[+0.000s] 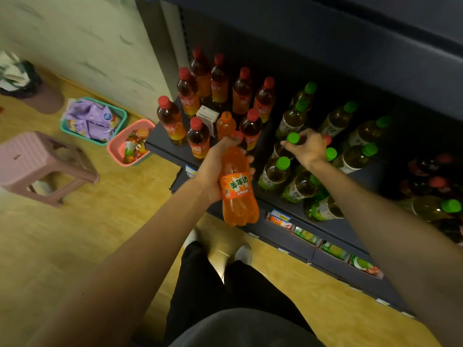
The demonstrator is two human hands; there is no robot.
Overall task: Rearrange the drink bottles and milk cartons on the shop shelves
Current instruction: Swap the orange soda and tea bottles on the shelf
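Sorting step: left hand [213, 171] holds the orange bottle [238, 189] just in front of the shelf [162, 144]. Right hand [309, 149] pinches a green-cap bottle [292, 138] on the shelf. Next, prob. needs a free gap on it.

The orange soda bottle [238, 186] is glossy clear plastic with a smooth printed label. At 12 o'clock from it, the red-capped tea bottles [218, 83] look like the same shiny plastic, as do the green-capped bottles [290, 118] at 2 o'clock. The shelf [160, 136] looks like matt dark painted metal. At 9 o'clock, the pink stool [30, 156] is ribbed matt plastic, on a smooth wood-look floor [75, 234]
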